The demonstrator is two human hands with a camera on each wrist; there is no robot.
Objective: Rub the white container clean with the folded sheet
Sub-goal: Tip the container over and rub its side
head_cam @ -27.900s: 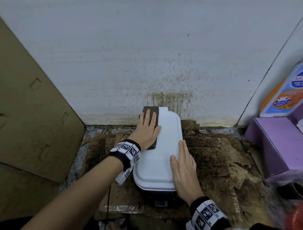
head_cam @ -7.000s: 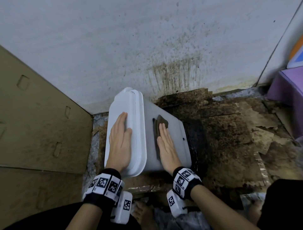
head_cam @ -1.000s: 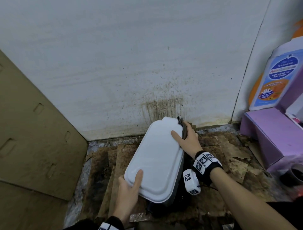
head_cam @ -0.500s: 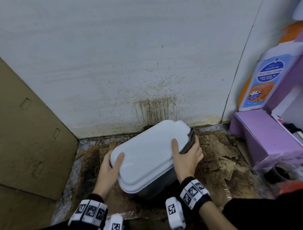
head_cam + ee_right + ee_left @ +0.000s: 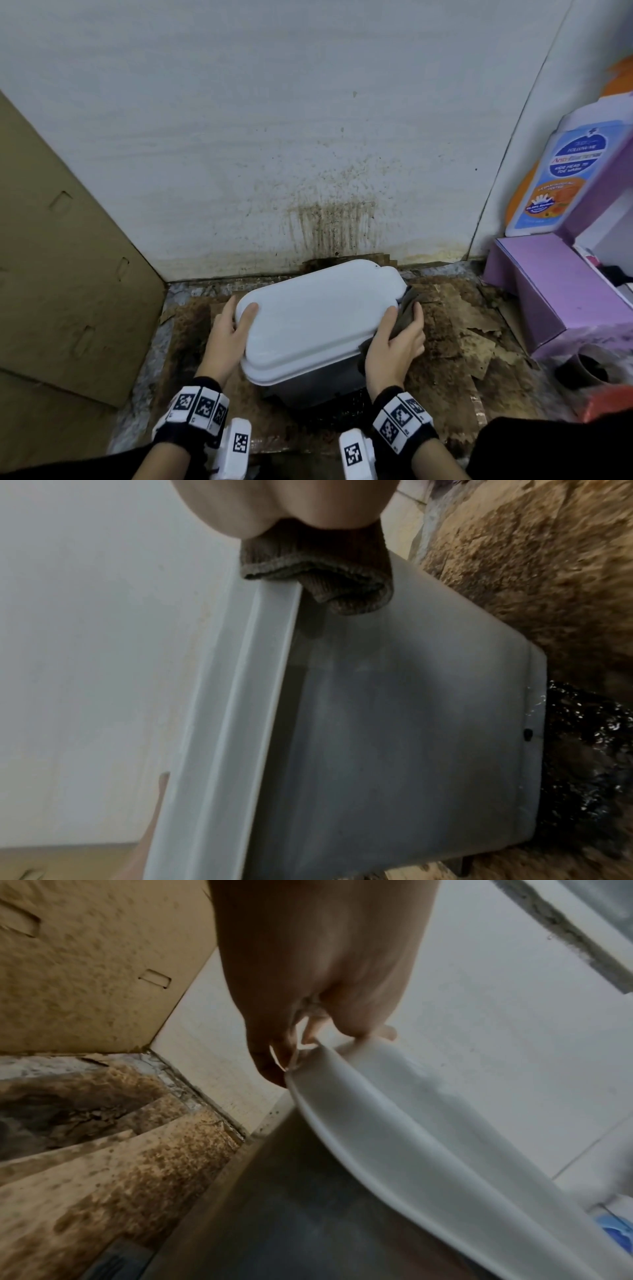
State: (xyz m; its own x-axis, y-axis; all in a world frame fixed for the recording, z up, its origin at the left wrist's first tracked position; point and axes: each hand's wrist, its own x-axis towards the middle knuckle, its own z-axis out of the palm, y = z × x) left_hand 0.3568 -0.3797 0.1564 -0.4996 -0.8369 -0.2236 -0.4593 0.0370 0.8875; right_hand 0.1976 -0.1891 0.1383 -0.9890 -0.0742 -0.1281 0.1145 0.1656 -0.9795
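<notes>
The white container (image 5: 318,318) lies crosswise on the stained floor near the wall, lid on top and grey body below. My left hand (image 5: 233,329) grips its left end, thumb on the lid and fingers under the rim. The left wrist view shows those fingertips (image 5: 284,1053) hooked on the lid edge (image 5: 411,1137). My right hand (image 5: 399,337) holds the brown folded sheet (image 5: 409,308) against the container's right end, thumb on the lid. In the right wrist view the folded sheet (image 5: 318,569) is bunched over the rim above the grey side wall (image 5: 394,723).
A cardboard panel (image 5: 68,274) leans at the left. The white wall (image 5: 329,154) behind is splattered brown. Torn, dirty cardboard (image 5: 462,325) covers the floor. At the right stand a purple box (image 5: 548,291), a lotion bottle (image 5: 555,178) and a dark cup (image 5: 582,373).
The container has turned from lengthwise to crosswise between my hands. My left hand went from its near end to its left end; my right hand and the sheet stayed at its right end.
</notes>
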